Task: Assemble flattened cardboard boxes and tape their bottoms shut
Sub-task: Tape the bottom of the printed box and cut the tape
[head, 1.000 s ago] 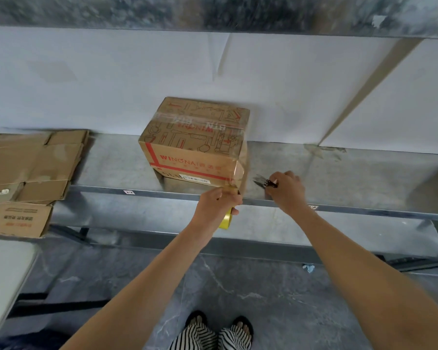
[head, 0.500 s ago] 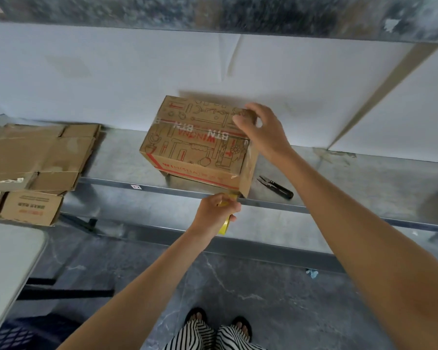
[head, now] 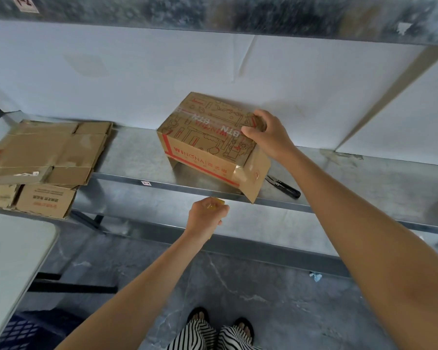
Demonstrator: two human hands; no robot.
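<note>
The box [head: 208, 145] sits on the metal shelf [head: 364, 183], printed in red and turned at a slant to the shelf's front edge. A strip of clear tape [head: 187, 113] runs across its top and shines again down the near right corner. At its right end a flap [head: 254, 178] hangs open, and the flap's lower corner pokes out just past the front lip of the shelf.

The right hand [head: 266, 135] grips the box at its top right corner. The thumb lies on the top face and the fingers curl over the far edge. The left hand [head: 206, 214] is apart from the box, below and in front of the shelf's lip, under the box's near side. Its fingers are closed round a small yellow thing [head: 218, 202]; what that thing is cannot be told, as most of it is hidden in the fist.

Just right of the open flap, a pair of black snips [head: 285, 188] lies on the shelf, partly under the right forearm. Well to the left on the same shelf is a stack of flattened boxes [head: 48, 150], overhanging the front edge. Behind the shelf stands a white wall panel [head: 162, 72]. A white table [head: 10, 248] fills the lower left, and at the bottom are striped trouser legs [head: 200, 337] above a grey floor [head: 263, 286].
</note>
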